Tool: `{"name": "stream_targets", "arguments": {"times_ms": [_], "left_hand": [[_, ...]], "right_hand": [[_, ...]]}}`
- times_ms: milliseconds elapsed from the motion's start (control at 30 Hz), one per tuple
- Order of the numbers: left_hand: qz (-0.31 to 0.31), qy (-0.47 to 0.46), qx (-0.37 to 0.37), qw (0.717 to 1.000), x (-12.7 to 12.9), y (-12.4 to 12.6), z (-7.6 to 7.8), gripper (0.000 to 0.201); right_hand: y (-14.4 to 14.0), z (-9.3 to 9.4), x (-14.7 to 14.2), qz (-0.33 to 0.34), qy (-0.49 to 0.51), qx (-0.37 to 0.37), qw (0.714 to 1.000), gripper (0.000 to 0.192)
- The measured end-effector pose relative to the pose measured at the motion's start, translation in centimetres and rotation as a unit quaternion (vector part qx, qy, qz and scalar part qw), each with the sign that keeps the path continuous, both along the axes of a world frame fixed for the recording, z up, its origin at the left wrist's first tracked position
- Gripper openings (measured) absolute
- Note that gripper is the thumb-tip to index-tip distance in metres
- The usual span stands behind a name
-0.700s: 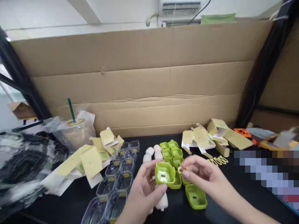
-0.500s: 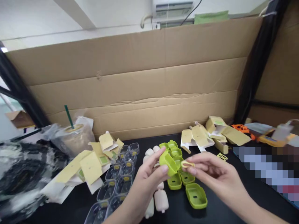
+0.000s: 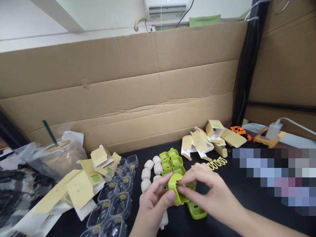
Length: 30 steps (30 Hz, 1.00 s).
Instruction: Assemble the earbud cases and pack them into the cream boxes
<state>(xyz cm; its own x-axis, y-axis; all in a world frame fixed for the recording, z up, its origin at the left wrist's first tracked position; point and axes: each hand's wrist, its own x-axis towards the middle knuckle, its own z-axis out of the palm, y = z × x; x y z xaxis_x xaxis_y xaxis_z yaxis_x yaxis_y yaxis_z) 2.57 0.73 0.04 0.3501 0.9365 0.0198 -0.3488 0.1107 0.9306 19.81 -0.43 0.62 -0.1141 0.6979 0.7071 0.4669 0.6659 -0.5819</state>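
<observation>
Black tabletop (image 3: pixel 247 204), glossy rounded green case (image 3: pixel 176 189)

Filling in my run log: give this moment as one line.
left hand: holds green case | right hand: fingers on same case | below: another green case on black table

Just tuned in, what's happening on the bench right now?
A person holds a small green plastic case up over the black table, gripped by the left hand while the right hand presses fingertips against it. More green cases sit in rows behind, with white rounded pieces beside them, clear lids to the left, and folded yellow cartons at the back.
</observation>
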Motion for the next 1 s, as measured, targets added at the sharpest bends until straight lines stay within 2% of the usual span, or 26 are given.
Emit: {"name": "stream_targets", "arguments": {"times_ms": [167, 433, 600, 1000], "left_hand": [[0.004, 0.010, -0.014, 1.000, -0.2, -0.1, -0.3, 0.038], [0.008, -0.024, -0.004, 1.000, 0.1, -0.2, 0.1, 0.040], [0.024, -0.036, -0.002, 0.999, 0.3, -0.2, -0.3, 0.037], [0.056, -0.010, 0.054, 0.997, 0.7, -0.9, -0.6, 0.026]], "right_hand": [[-0.1, 0.1, 0.0, 0.000, -0.055, 0.034, 0.998, 0.013], [0.2, -0.4, 0.2, -0.008, -0.068, 0.052, 0.996, 0.009], [0.2, -0.5, 0.1, -0.012, -0.084, 0.060, 0.995, 0.013], [-0.3, -1.2, -0.1, -0.038, -0.129, 0.061, 0.989, 0.017]]}}
